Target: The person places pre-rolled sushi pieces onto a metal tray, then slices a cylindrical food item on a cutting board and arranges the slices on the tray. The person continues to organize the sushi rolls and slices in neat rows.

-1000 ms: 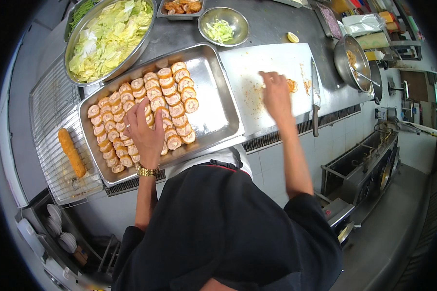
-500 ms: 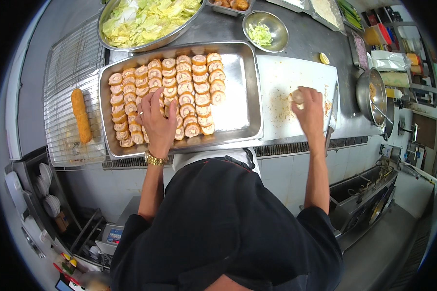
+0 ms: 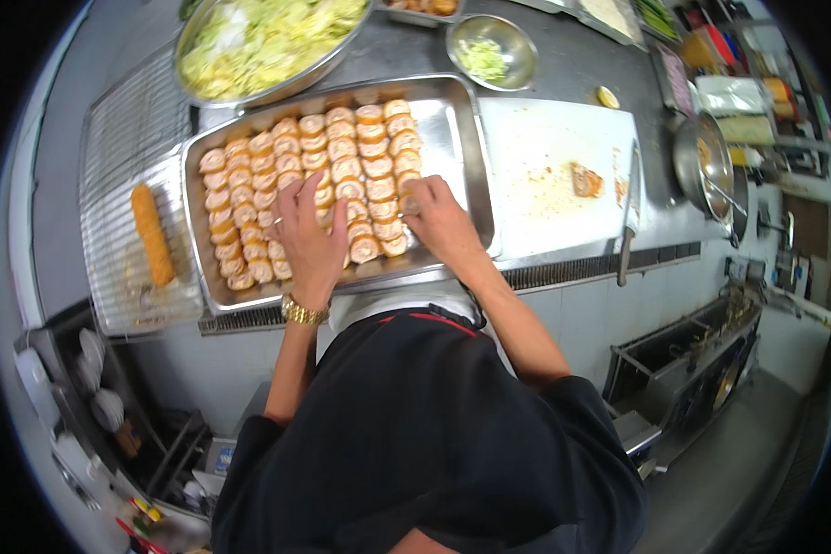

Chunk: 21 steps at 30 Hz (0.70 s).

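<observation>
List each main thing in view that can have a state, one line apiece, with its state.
Roll slices: cut, set in rows
Metal tray: partly filled, right strip bare
Left hand: spread over slices
Right hand: at the rightmost row; grip unclear
Golden roll: uncut
Cutting board: soiled
Knife: lying down, unheld
Large bowl: full
Small bowl: partly filled
Citrus wedge: cut

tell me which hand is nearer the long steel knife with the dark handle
Right. The right hand is at the rightmost row of round brown-edged roll slices in the rectangular steel tray, left of the knife; the left hand is farther left, over the middle rows.
</observation>
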Tool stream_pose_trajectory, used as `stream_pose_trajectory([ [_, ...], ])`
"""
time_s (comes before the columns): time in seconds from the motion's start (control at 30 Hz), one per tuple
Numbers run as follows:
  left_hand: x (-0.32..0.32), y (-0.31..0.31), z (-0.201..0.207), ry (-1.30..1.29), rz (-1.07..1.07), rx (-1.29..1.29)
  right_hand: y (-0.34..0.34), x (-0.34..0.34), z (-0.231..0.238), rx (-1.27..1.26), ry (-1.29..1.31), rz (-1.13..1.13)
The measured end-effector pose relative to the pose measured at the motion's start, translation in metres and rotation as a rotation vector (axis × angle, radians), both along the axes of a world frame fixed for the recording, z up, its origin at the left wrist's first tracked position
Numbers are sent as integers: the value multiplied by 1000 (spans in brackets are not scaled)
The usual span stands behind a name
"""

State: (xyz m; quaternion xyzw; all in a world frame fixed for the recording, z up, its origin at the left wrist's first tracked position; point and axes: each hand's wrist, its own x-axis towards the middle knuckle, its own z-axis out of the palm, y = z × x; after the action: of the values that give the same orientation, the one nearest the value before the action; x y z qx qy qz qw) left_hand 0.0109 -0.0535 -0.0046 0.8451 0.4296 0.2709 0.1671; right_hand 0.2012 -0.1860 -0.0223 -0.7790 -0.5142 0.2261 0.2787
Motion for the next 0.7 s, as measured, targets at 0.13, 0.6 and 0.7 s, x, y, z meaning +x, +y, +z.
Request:
stream_pose_trajectory([
  [0.13, 8, 0, -2, -30, -63, 27, -14, 8, 11, 53, -30, -21],
  [0.6, 115, -79, 34, -98, -243, -13, -174, 232, 21, -149, -665, -163],
  [0.7, 131, -103, 34, -72, -206, -48, -176, 248, 16, -109, -737, -71],
])
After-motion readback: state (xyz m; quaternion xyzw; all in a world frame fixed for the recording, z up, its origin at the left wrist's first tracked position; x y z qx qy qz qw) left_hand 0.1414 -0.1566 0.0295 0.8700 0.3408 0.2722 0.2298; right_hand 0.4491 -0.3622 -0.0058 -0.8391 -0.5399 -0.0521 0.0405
